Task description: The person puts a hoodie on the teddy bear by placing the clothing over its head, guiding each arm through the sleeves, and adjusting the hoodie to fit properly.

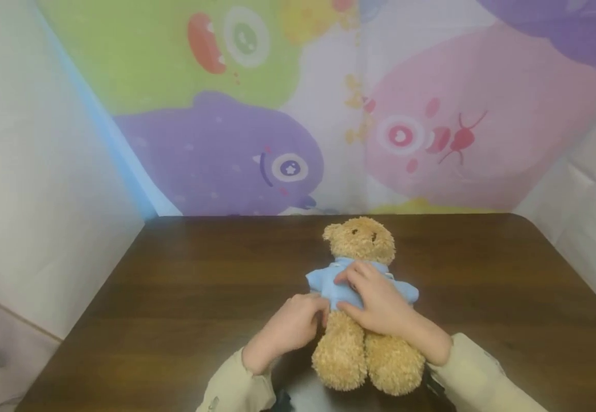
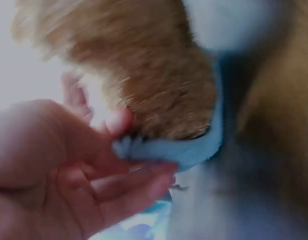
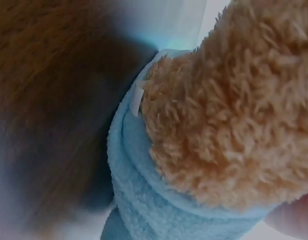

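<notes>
A light-brown teddy bear [image 1: 362,243] lies on its back on the table, head toward the far edge and feet toward me. It wears a light-blue shirt [image 1: 329,286]. At the bear's left side in view, my left hand [image 1: 300,321] pinches the shirt's hem. The left wrist view shows the thumb against the fur and the fingers under the blue hem [image 2: 194,152]. My right hand [image 1: 382,303] rests over the bear's belly, thumb and forefinger spread on the shirt. In the right wrist view the fur and a small white tag [image 3: 136,101] at the hem show; only a blurred bit of hand appears.
The dark wooden table [image 1: 215,269] spreads out around the bear. A backdrop [image 1: 339,143] with cartoon animals hangs behind the far edge. Pale walls or sheets [image 1: 61,171] stand along both sides.
</notes>
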`<state>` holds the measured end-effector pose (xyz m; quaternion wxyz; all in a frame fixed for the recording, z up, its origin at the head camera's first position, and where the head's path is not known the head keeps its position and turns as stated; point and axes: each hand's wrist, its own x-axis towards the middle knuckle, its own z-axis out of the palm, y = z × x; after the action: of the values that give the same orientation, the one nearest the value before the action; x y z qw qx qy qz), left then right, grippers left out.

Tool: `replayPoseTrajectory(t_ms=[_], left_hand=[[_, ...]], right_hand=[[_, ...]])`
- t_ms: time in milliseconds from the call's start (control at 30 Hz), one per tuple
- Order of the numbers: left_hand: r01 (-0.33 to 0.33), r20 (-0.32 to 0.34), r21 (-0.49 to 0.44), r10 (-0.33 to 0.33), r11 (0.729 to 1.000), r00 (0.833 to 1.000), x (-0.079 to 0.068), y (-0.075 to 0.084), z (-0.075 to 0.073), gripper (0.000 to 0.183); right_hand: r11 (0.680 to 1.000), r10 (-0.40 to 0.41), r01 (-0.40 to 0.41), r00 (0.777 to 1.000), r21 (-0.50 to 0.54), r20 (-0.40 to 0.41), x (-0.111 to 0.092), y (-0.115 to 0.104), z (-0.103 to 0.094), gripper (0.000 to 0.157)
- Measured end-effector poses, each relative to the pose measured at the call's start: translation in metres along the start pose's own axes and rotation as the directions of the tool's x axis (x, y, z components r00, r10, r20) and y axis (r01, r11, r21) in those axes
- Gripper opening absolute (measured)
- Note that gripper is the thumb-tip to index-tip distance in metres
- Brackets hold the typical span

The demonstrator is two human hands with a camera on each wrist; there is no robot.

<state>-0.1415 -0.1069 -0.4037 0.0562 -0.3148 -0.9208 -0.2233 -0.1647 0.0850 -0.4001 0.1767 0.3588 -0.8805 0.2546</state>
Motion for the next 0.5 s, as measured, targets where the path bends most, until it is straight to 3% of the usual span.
replayPoseTrajectory(t_ms=[67,100,167,233,300,367,433,500], left_hand=[[0.077,-0.018,-0.110,-0.079,0.991,0.997,0.001,-0.003,-0.003,0.025],[0.135,-0.041,-0.182,-0.144,0.974,0.989,0.001,-0.006,-0.004,0.023],[0.247,-0.108,-0.339,-0.298,0.908,0.948,0.004,-0.010,-0.002,0.017],[0.322,-0.145,-0.508,-0.448,0.799,0.882,0.007,-0.016,0.002,0.015],[0.342,-0.122,-0.655,-0.541,0.674,0.832,0.010,-0.020,0.008,0.018],[0.327,-0.075,-0.756,-0.572,0.566,0.817,0.013,-0.023,0.015,0.022],[0.313,-0.014,-0.830,-0.578,0.462,0.816,0.014,-0.025,0.022,0.024],[0.314,0.033,-0.863,-0.577,0.395,0.816,0.014,-0.026,0.026,0.025]], right_hand=[[1.000,-0.006,0.006,1.000,0.004,0.010,0.002,0.001,-0.001,0.032],[1.000,-0.009,0.008,1.000,0.018,0.013,0.003,0.002,-0.002,0.030],[0.998,-0.011,0.010,1.000,0.057,0.011,0.006,0.003,-0.003,0.026],[0.995,-0.006,0.004,1.000,0.096,0.020,0.008,0.003,-0.005,0.020],[0.992,0.000,-0.006,0.999,0.127,0.042,0.009,0.002,-0.005,0.015],[0.991,0.009,-0.018,0.998,0.131,0.068,0.008,0.000,-0.005,0.013],[0.992,0.022,-0.032,0.996,0.125,0.081,0.006,-0.003,-0.005,0.010],[0.992,0.037,-0.046,0.996,0.119,0.079,0.004,-0.005,-0.004,0.008]])
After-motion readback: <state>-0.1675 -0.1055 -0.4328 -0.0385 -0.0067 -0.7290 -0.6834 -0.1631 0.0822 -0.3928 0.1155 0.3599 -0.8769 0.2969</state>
